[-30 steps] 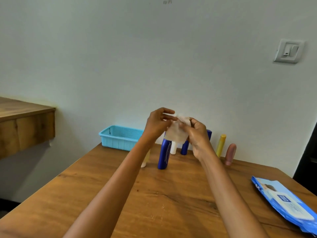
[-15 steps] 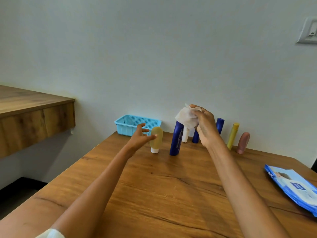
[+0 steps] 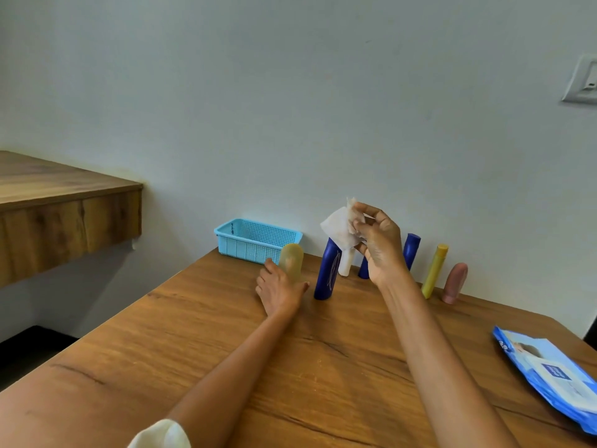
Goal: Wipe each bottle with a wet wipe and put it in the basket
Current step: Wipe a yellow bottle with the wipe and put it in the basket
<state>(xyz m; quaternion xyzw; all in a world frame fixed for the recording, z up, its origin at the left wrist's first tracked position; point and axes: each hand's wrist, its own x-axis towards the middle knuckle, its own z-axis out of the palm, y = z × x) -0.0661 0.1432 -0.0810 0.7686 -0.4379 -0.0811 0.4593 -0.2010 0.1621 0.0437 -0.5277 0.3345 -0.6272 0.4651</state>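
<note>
My left hand [image 3: 279,291] grips the lower part of a translucent yellow tube bottle [image 3: 291,260] that stands on the wooden table [image 3: 226,344]. My right hand [image 3: 378,244] is raised above the bottle row and pinches a crumpled white wet wipe [image 3: 337,229]. Against the wall stand a tall dark blue bottle [image 3: 328,270], a small white bottle [image 3: 346,263], two more blue bottles [image 3: 412,250], a thin yellow bottle [image 3: 434,270] and a pink bottle [image 3: 455,282]. A light blue basket [image 3: 255,240] sits at the table's back left corner.
A blue wet wipe pack [image 3: 549,376] lies at the table's right edge. A wooden shelf [image 3: 64,205] juts from the wall at the left, with a gap and dark floor between it and the table. A wall switch [image 3: 583,80] is at the upper right.
My left hand let go of the wipe, reached down and took hold of the yellow tube bottle. My right hand kept the wipe raised.
</note>
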